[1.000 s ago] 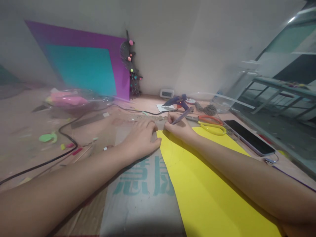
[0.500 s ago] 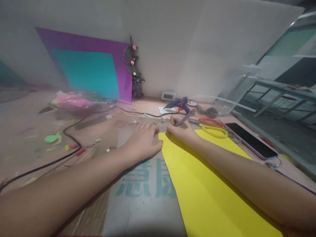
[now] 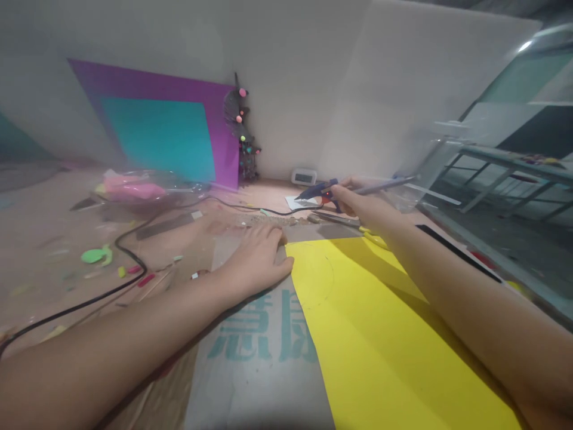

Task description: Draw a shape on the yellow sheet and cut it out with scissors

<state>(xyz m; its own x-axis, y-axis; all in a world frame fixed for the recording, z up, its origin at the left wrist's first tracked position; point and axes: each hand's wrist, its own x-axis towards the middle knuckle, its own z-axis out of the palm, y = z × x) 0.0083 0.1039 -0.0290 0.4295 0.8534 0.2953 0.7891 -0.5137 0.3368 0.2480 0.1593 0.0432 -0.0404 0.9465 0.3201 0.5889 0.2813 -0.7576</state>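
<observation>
My left hand (image 3: 258,258) lies spread on a grey board (image 3: 264,388) with greenish printed characters. Its thumb and fingertips touch the upper left edge of a yellow sheet (image 3: 385,358), where faint curved pencil-like lines show near the top. Above the sheet's far right side, my right hand (image 3: 353,200) is closed around a pen (image 3: 387,185), whose shaft points to the right. Behind that hand is a blue glue gun (image 3: 313,191), partly covered by the fingers. Scissors (image 3: 338,220) with yellow handles lie below the right wrist, which hides part of them.
A black cable (image 3: 120,239) snakes over the table at left, among coloured scraps. A small white digital clock (image 3: 304,177) stands at the wall. A purple board (image 3: 226,155) with a teal sheet (image 3: 161,137) leans there. A phone (image 3: 456,251) is partly hidden by my right forearm.
My right hand has lifted off the yellow sheet and moved up and right with the pen, uncovering the drawn curves. My left hand has stayed in place.
</observation>
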